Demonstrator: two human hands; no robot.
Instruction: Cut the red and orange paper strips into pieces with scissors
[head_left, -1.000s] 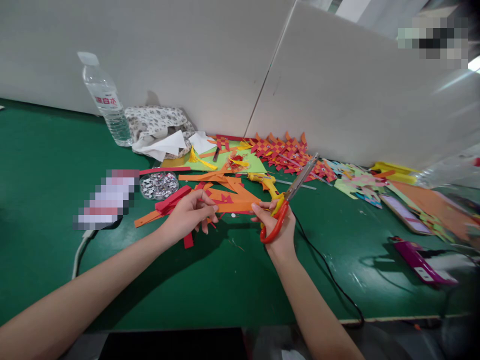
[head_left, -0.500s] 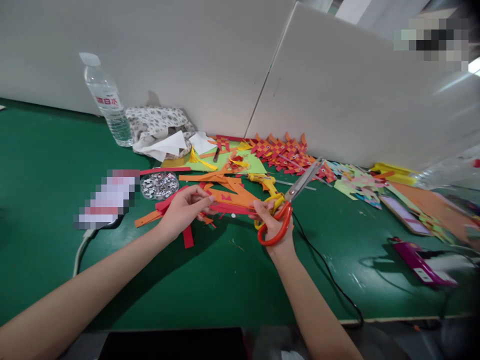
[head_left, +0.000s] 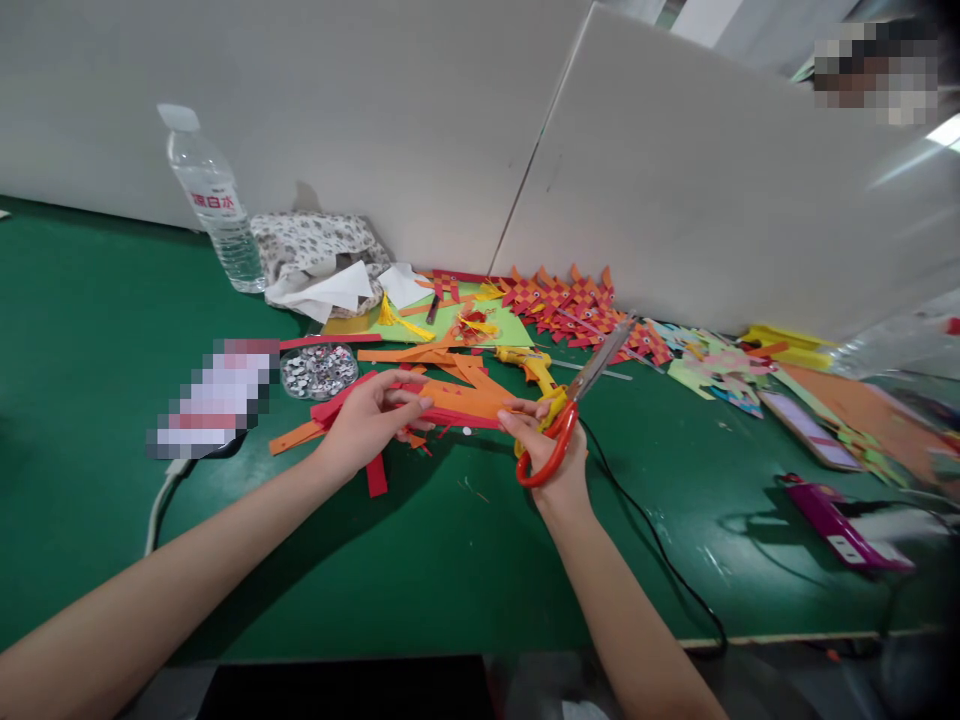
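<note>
My right hand (head_left: pixel 553 450) is closed round the red handles of a pair of scissors (head_left: pixel 574 400), whose blades point up and to the right. Its fingertips also touch the right end of a bundle of orange and red paper strips (head_left: pixel 457 402). My left hand (head_left: pixel 371 418) pinches the left part of the same strips, just above the green table (head_left: pixel 420 560). More orange and red strips lie loose under and behind both hands. A yellow glue gun (head_left: pixel 529 365) lies just beyond my right hand, its black cord running toward the table's front edge.
A water bottle (head_left: pixel 212 200) and patterned cloth (head_left: pixel 311 245) stand at the back left. A dish of googly eyes (head_left: pixel 319 370) sits left of the strips. Woven red-orange paper fish (head_left: pixel 570 300) line the white board. Phones (head_left: pixel 810 430) and a purple device (head_left: pixel 840 520) lie at right.
My left hand has shifted slightly up and left along the strips. My right hand with the scissors dipped and came back, now with fingertips on the strips' right end.
</note>
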